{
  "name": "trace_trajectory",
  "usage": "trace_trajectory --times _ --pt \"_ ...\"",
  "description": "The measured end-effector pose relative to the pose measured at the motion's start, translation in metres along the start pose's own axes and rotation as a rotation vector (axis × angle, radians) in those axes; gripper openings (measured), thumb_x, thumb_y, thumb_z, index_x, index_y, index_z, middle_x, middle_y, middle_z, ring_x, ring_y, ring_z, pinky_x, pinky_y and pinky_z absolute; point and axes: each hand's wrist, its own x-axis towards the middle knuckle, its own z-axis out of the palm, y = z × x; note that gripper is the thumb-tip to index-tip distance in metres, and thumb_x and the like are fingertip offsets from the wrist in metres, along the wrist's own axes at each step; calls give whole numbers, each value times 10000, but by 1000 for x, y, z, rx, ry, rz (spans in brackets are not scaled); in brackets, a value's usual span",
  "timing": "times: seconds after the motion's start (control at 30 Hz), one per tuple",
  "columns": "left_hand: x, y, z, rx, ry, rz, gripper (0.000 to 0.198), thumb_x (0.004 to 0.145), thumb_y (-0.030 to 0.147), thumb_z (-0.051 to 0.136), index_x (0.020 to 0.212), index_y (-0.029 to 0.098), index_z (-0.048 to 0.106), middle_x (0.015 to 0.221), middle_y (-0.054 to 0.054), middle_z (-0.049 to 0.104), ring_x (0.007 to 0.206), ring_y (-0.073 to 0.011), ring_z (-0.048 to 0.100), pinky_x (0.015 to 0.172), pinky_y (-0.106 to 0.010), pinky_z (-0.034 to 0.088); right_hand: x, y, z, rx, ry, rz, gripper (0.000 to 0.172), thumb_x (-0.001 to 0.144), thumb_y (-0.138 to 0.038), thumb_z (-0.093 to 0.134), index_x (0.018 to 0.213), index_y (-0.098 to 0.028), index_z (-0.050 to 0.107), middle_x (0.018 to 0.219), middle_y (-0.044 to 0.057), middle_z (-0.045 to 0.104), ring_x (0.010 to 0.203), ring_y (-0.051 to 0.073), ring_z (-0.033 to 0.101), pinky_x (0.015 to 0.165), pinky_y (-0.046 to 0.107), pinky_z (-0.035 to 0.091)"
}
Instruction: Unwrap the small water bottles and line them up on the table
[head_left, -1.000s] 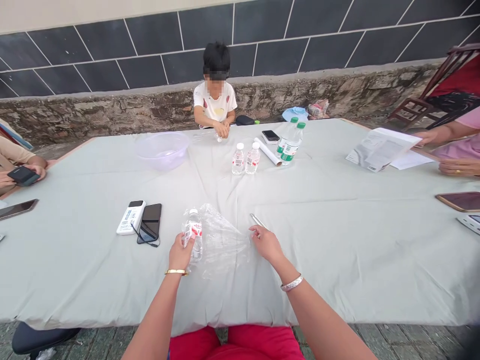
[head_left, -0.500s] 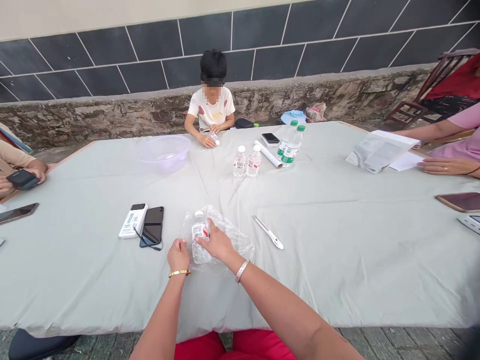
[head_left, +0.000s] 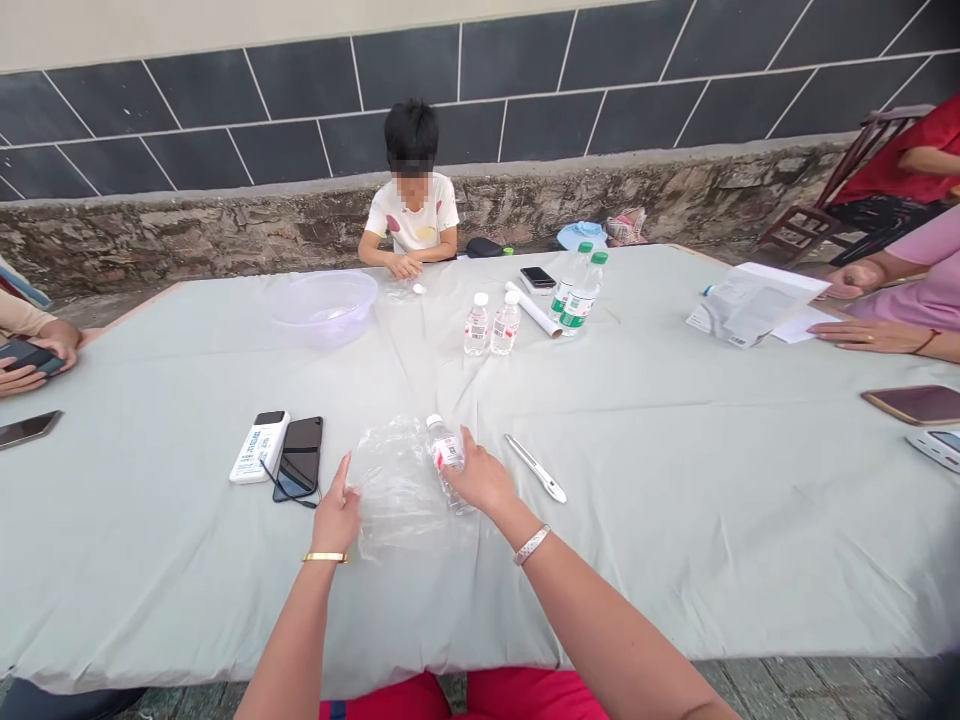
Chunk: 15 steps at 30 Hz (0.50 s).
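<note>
A small clear water bottle with a white cap and a red-and-white label leans to the left over a crumpled sheet of clear plastic film. My right hand is closed around the bottle from its right side. At the left edge of the film rests my left hand, with one finger stretched out and the others partly hidden; I see nothing in its grip. Just right of my right hand lies a white utility knife.
Left of my hands are a white power bank and a black phone. Farther back stand two small bottles, a purple basin, a white roll and green-capped bottles. Other people sit around the cloth-covered table.
My right hand has moved right with the bottle, which now tilts. The film is spread wider, and my left hand has shifted left. Across the table, the person's hands have come together.
</note>
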Motion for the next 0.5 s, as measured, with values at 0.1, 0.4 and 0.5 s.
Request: trace_trajectory --times 0.1,0.4,0.5 --pt "7 11 -5 147 -184 88 731 749 469 550 1410 250 328 1126 -73 584 659 -128 623 638 -263 495 0 18 -8 -6 1 19 722 843 -557 413 1437 -180 249 1243 161 535 1117 293 524 807 343 403" --pt "4 25 -13 794 -194 203 202 793 160 470 769 185 669 1151 -132 617 1148 -298 519 945 -466 372 10 39 -28 201 -199 42 329 701 -435 599 913 -182 588 910 75 658 762 209 624 554 256 388" --pt "-18 35 -29 804 -258 321 205 761 111 479 660 202 631 1111 -83 653 1186 -279 493 1070 -541 180 12 55 -29 373 -297 25 297 671 -422 637 846 -189 578 845 42 650 662 169 602 502 236 372"
